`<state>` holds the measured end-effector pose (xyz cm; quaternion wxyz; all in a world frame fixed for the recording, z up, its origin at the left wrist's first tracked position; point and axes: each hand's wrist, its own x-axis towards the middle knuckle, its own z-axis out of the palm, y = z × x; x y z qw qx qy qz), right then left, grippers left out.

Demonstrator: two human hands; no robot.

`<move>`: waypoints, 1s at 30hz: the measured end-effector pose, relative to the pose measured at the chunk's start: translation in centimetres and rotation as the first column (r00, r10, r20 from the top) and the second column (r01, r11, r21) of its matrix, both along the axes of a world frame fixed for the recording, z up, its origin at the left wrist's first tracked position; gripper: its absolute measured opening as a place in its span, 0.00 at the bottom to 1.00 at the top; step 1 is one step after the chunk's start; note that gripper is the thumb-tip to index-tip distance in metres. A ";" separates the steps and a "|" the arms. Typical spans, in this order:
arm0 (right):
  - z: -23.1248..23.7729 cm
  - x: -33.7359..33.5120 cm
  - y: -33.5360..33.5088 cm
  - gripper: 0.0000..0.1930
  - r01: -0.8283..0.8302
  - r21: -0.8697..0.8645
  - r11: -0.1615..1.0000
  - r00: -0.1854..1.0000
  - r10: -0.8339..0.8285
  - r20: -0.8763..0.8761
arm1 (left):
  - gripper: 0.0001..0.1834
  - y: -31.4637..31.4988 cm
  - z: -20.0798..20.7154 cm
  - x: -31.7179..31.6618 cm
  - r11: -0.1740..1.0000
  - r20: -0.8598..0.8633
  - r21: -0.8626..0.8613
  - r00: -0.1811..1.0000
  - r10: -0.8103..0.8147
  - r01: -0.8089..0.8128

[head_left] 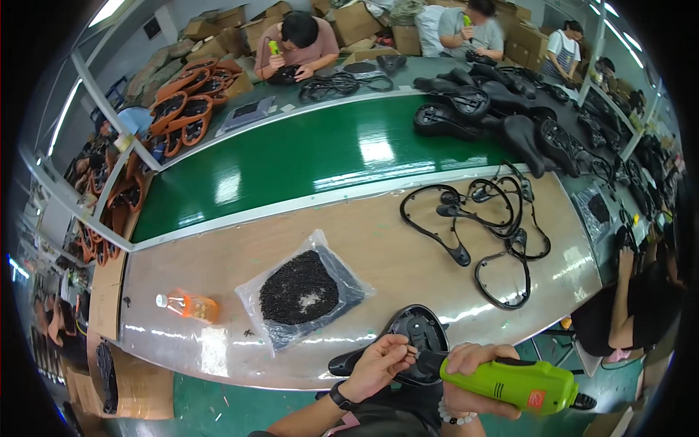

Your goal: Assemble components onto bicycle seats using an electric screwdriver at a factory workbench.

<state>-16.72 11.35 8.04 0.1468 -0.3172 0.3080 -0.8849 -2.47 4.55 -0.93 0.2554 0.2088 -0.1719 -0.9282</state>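
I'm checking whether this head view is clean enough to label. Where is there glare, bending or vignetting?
Head view: ceiling-light glare streaks the green conveyor belt and the glossy workbench edge; fisheye bends both strongly toward the rim; black corners vignette the frame; the left hand, green power screwdriver and black saddle stay sharp.

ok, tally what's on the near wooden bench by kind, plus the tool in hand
Black saddle under the left hand: 1
Green power screwdriver in the right hand: 1
Clear bag of black screws: 1
Orange drink bottle: 1
Black wire saddle rails: tangled, roughly 4, exact number unclear
Total: about 8
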 end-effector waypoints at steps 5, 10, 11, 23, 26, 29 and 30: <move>-1.3 -0.6 0.2 0.59 -0.161 -0.136 0.977 0.960 0.187 0.208 | 0.14 -0.5 0.0 1.0 0.998 0.019 -0.028 0.998 -0.062 0.062; -1.3 -0.2 0.4 0.62 -0.195 -0.186 0.963 0.903 0.250 0.349 | 0.17 -0.2 -0.3 1.1 0.995 0.056 -0.103 0.998 0.015 -0.009; -0.9 -0.5 0.3 0.56 -0.139 -0.046 0.989 0.950 0.146 0.277 | 0.17 -0.1 -0.1 0.9 0.992 0.066 -0.124 0.998 0.013 -0.005; -1.4 -1.6 1.1 0.58 -0.183 0.079 0.980 0.896 0.134 0.424 | 0.19 -10.7 -0.4 7.0 0.444 0.514 -0.848 0.648 0.562 0.289; -1.7 -3.0 2.1 0.61 -0.218 -0.032 0.975 0.880 0.211 0.425 | 0.22 -14.4 -1.9 10.7 0.076 0.208 -0.444 0.020 0.978 0.893; -1.3 -2.6 2.6 0.61 -0.254 0.044 0.966 0.884 0.214 0.416 | 0.20 -15.0 -3.0 11.9 0.102 0.250 -0.366 -0.008 0.968 0.925; -1.1 -2.5 2.4 0.59 -0.234 0.083 0.969 0.889 0.179 0.421 | 0.17 -14.9 -2.9 12.1 0.090 0.253 -0.396 0.015 0.967 0.914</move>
